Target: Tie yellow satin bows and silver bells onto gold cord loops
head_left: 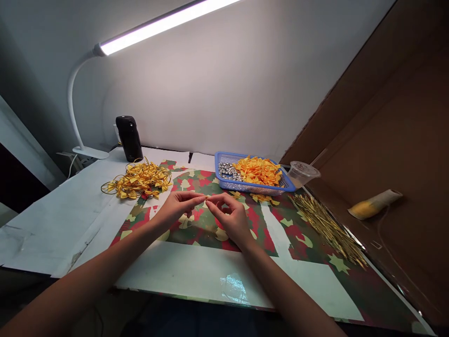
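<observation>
My left hand (178, 206) and my right hand (229, 213) meet above the middle of the patterned paper (203, 234), thumbs and forefingers pinched together. A tiny yellowish bit shows between the fingertips, too small to name. To the left of my hands lies a heap of yellow bows with gold cord loops (142, 180). Beyond my right hand stands a blue plastic basket (254, 187) holding loose yellow-orange ribbon bows (259, 171) and silver bells or beads (229, 172). A few yellow bows (264, 199) lie on the paper in front of the basket.
A bundle of thin gold ties (328, 229) lies at the right. Behind it stands a clear plastic cup (303, 173). A black device (129, 138) and a white desk lamp (89, 152) stand at the back left. A cardboard wall (396, 154) bounds the right side.
</observation>
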`<action>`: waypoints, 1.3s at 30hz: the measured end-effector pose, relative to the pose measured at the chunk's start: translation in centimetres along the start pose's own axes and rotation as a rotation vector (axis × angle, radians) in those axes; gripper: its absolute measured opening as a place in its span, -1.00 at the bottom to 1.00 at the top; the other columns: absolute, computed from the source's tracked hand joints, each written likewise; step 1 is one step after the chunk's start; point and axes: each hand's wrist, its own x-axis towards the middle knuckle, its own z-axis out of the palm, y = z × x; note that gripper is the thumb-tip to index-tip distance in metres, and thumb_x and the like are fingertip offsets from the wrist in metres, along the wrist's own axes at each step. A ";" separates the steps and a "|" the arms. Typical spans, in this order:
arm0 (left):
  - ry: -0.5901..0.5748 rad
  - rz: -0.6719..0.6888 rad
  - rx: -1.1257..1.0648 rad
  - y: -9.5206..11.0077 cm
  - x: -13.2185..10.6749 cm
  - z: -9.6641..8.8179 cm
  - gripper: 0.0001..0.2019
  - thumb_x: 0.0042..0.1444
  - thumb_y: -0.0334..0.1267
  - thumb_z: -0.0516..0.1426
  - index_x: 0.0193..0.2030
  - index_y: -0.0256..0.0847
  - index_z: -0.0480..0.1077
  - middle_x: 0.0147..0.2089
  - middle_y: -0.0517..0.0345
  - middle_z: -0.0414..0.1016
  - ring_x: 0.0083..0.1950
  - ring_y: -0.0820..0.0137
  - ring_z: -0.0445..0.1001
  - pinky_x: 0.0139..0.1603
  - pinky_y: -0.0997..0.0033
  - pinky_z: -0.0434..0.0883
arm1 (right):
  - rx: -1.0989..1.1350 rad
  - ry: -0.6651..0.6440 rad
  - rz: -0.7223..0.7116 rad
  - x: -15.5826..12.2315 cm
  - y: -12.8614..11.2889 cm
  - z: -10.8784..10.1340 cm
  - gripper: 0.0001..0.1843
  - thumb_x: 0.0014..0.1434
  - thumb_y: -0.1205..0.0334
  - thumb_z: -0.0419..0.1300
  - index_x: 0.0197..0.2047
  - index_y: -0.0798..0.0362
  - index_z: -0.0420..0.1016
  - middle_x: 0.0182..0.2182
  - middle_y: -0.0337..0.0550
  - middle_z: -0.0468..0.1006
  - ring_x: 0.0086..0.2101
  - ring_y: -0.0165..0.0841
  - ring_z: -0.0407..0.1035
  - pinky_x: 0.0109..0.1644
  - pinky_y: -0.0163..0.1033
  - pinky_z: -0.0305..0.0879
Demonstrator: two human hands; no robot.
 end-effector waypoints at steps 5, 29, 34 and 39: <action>0.011 0.053 0.039 0.0 -0.1 0.2 -0.66 -0.09 -0.03 0.28 -0.26 -0.24 0.61 -0.57 0.25 0.35 -0.57 0.56 0.22 -0.57 0.57 0.25 | 0.084 0.011 0.089 0.3 0.5 0.4 -0.78 0.03 0.06 0.23 -0.35 0.04 0.53 -0.41 -0.17 0.57 -0.44 -0.37 0.35 -0.37 -0.27 0.28; 0.071 -0.011 0.080 0.6 -0.4 0.9 -0.63 -0.21 0.02 0.30 -0.45 -0.30 0.50 -0.70 0.37 0.12 -0.67 0.60 0.05 -0.68 0.59 0.03 | -0.098 0.092 -0.070 0.1 -0.3 0.2 -0.90 0.00 0.22 0.20 -0.47 0.01 0.35 -0.48 -0.27 0.39 -0.55 -0.45 0.21 -0.47 -0.30 0.18; 0.071 -0.030 0.049 0.7 -0.4 0.8 -0.65 -0.23 0.00 0.31 -0.46 -0.29 0.50 -0.70 0.39 0.09 -0.66 0.61 0.04 -0.67 0.59 0.03 | -0.084 0.069 -0.063 0.1 -0.2 0.2 -0.91 0.02 0.22 0.19 -0.46 0.01 0.35 -0.48 -0.27 0.40 -0.54 -0.44 0.22 -0.46 -0.30 0.20; 0.067 -0.045 0.017 0.5 -0.2 0.5 -0.65 -0.20 -0.01 0.31 -0.43 -0.30 0.50 -0.66 0.37 0.12 -0.65 0.63 0.03 -0.67 0.60 0.01 | -0.015 0.056 -0.010 0.1 -0.3 0.0 -0.88 0.04 0.15 0.17 -0.41 0.02 0.36 -0.49 -0.27 0.40 -0.54 -0.44 0.25 -0.47 -0.31 0.22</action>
